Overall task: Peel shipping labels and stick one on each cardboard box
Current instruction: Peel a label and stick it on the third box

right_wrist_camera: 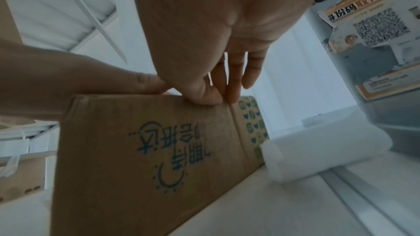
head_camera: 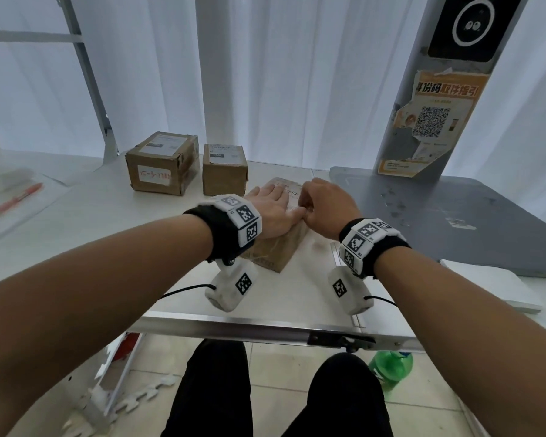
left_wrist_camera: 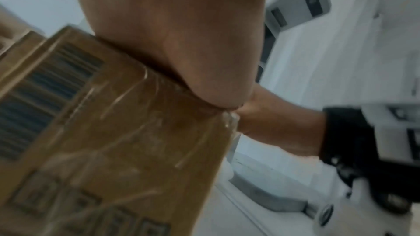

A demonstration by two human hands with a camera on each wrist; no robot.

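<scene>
A brown cardboard box [head_camera: 278,247] lies on the white table [head_camera: 108,216] under both hands, with a white shipping label [head_camera: 292,190] on its top. My left hand [head_camera: 271,209] lies flat, fingers straight, on the box top; its palm [left_wrist_camera: 181,42] presses the taped box [left_wrist_camera: 113,132]. My right hand [head_camera: 322,203] is bent over the label's right side. In the right wrist view its fingertips [right_wrist_camera: 232,89] and thumb press at the top edge of the box [right_wrist_camera: 147,150]. A white label roll [right_wrist_camera: 318,153] lies beside the box.
Two labelled cardboard boxes [head_camera: 163,162] [head_camera: 224,168] stand at the back left. A grey base plate [head_camera: 454,216] with a post [head_camera: 438,89] fills the right. White sheets [head_camera: 486,285] lie near right, a red pen [head_camera: 16,200] far left. The table's metal front edge [head_camera: 265,329] is close.
</scene>
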